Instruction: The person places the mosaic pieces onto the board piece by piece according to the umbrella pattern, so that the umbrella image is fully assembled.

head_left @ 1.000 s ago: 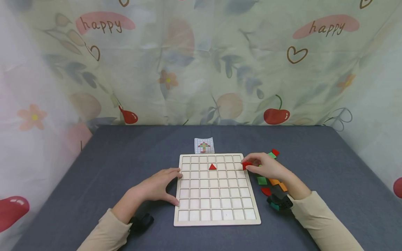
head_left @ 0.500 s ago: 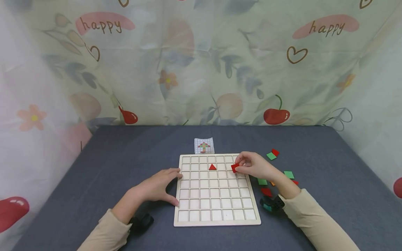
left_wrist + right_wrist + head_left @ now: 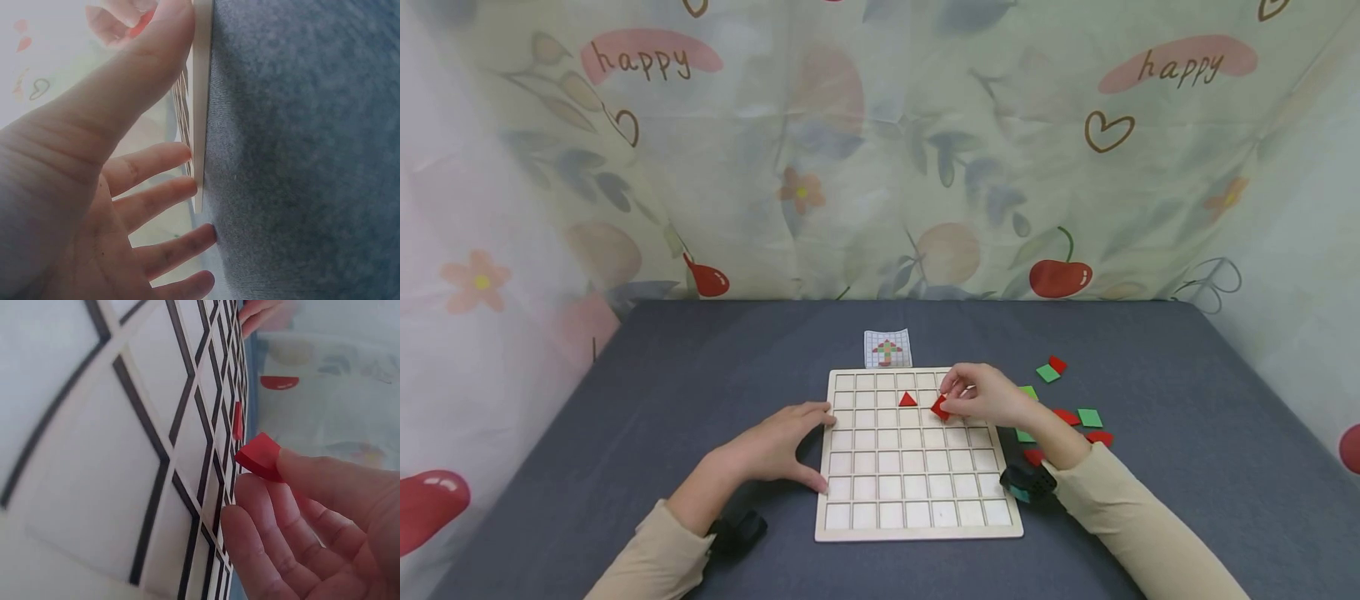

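Note:
A light wooden grid board [image 3: 919, 534] lies on the table, with a small red triangle tile [image 3: 907, 400] in one of its upper cells. My right hand [image 3: 988, 395] pinches a red tile [image 3: 259, 455] between thumb and fingers, above the board's upper right part. The tile is tilted, and its full outline is partly covered by the thumb. My left hand [image 3: 778, 442] rests at the board's left edge, thumb and fingers spread. In the left wrist view, some fingertips [image 3: 185, 186] touch that edge.
A small printed card [image 3: 887, 349] with an arrow-like pattern lies just beyond the board. Right of the board are several loose tiles, including a green one [image 3: 1090, 418] and a red one [image 3: 1099, 437], some partly under the right forearm. A patterned curtain [image 3: 880, 167] hangs behind.
The right hand has moved left with the red tile, from the board's right edge to over its upper cells. More loose tiles show behind it. The left hand has stayed still.

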A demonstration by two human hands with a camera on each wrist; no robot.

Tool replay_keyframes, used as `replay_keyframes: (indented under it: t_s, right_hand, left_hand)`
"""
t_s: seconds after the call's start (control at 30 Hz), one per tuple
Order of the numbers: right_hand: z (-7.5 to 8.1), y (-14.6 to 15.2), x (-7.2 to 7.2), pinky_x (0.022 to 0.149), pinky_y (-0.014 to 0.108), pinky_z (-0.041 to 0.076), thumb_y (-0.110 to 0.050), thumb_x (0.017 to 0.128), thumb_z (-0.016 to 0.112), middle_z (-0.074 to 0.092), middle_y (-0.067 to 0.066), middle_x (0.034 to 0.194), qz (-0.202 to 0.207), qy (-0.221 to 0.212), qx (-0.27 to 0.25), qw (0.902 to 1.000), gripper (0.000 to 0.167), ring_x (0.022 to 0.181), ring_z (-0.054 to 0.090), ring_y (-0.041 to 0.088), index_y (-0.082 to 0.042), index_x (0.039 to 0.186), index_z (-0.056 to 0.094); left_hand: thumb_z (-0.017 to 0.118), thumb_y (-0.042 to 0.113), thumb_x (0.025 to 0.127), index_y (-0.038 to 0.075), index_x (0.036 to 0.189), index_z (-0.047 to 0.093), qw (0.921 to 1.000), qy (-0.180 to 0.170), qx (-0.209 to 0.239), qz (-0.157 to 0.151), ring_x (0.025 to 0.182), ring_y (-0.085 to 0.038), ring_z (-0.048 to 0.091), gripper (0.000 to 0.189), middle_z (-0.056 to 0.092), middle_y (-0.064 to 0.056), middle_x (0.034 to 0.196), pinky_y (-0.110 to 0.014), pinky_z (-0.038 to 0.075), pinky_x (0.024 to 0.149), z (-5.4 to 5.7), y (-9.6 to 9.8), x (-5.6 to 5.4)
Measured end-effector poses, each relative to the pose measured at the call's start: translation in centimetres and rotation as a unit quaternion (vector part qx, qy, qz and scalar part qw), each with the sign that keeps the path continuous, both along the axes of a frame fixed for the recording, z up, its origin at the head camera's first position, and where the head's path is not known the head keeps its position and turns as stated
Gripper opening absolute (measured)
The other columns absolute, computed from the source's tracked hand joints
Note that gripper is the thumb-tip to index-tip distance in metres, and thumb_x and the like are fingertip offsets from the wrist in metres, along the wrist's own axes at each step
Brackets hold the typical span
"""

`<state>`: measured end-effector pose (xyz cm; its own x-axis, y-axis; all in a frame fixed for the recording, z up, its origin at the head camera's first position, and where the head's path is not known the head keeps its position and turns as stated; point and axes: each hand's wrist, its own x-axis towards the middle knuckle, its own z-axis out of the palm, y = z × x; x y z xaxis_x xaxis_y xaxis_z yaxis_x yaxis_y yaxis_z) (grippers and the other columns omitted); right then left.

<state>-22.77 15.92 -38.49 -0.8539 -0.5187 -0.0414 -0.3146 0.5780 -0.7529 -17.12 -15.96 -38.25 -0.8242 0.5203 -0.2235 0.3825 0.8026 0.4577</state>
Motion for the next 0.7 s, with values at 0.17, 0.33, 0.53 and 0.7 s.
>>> replay_keyframes:
  t_s: [0.17,0.33,0.53,0.7]
  right_hand:
    - [-0.1,-0.7,-0.2,0.071,0.025,0.050,-0.011,0.083,0.069,0.063,0.005,0.082,0.007,0.007,0.020,0.9998,0.011,0.073,0.057,0.011,-0.005,0.090,0.063]
    - [-0.1,-1.3,-0.3,0.071,0.025,0.051,-0.010,0.084,0.067,0.066,0.006,0.083,0.018,0.005,0.035,0.9992,0.008,0.072,0.061,0.010,-0.005,0.090,0.065]
    - [-0.2,-1.6,-0.4,0.069,0.025,0.050,-0.010,0.085,0.066,0.067,0.006,0.082,0.024,0.005,0.056,0.9981,0.006,0.070,0.060,0.010,-0.006,0.089,0.067]
    - [-0.2,-1.7,-0.5,0.068,0.024,0.049,-0.009,0.084,0.066,0.066,0.005,0.081,0.031,0.018,0.060,0.9975,0.004,0.070,0.058,0.009,-0.007,0.087,0.068]
  left_hand:
    - [0.080,0.049,0.066,0.007,0.135,0.046,1.0000,-0.002,-0.002,0.000,0.136,-0.035,0.034,0.088,0.036,-0.015,0.148,-0.052,0.031,0.109,0.0,0.0,0.0]
    - [0.080,0.049,0.066,0.008,0.135,0.046,1.0000,-0.002,-0.005,0.000,0.137,-0.034,0.033,0.087,0.036,-0.014,0.148,-0.052,0.031,0.109,0.0,0.0,0.1]
    - [0.080,0.049,0.066,0.007,0.135,0.046,1.0000,-0.003,-0.001,0.000,0.136,-0.035,0.034,0.088,0.036,-0.015,0.148,-0.052,0.031,0.109,0.0,0.0,0.0]
    - [0.079,0.049,0.066,0.007,0.135,0.046,1.0000,-0.003,-0.001,0.001,0.136,-0.035,0.034,0.087,0.036,-0.015,0.148,-0.052,0.031,0.109,-0.1,0.0,-0.1]
